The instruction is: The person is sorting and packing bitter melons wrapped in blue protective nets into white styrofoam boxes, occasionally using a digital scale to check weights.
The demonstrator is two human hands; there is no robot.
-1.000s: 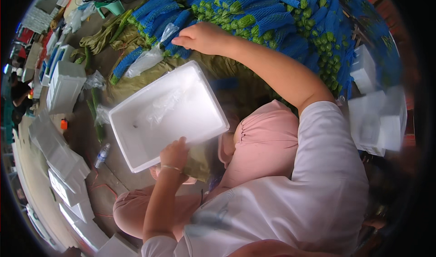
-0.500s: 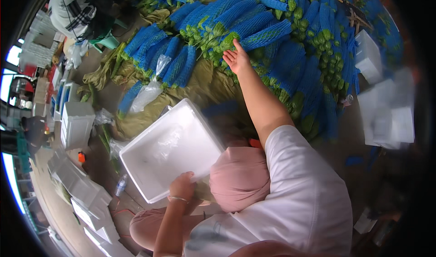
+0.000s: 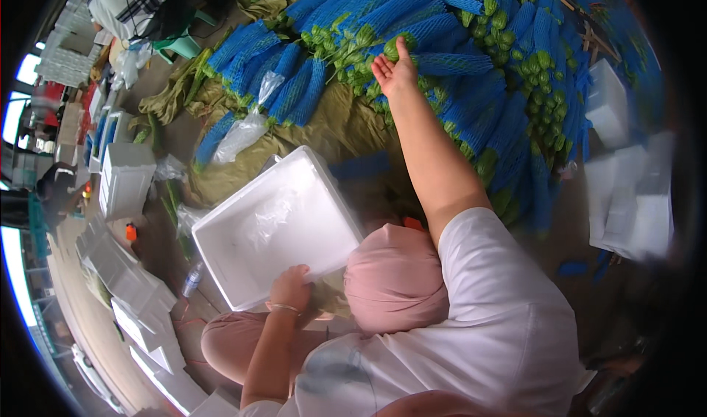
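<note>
My left hand [image 3: 291, 288] grips the near rim of a white foam box [image 3: 328, 196], which tilts toward me beside my knee. Inside the box lies a crumpled clear plastic bag [image 3: 276, 220]. Stretched out ahead, my right hand [image 3: 395, 71] holds nothing I can see; its fingers are apart and its palm is turned up and to the left. Its thumb is at the green end of a gourd [image 3: 401, 45], and I cannot tell whether they touch. Around it, a large heap of long green gourds in blue foam-net sleeves [image 3: 449, 67] spreads out.
Left of the heap a clear plastic bag [image 3: 241, 136] rests on olive cloth [image 3: 331, 122]. Foam boxes stand at the left [image 3: 127, 181] and right [image 3: 630, 203]. A water bottle [image 3: 193, 278] and an orange object [image 3: 131, 231] lie on the floor. Behind is a green stool [image 3: 178, 47].
The whole view has shifted slightly. My right hand is still stretched out by the gourds, a little farther forward and right in the picture. My left hand stays on the box.
</note>
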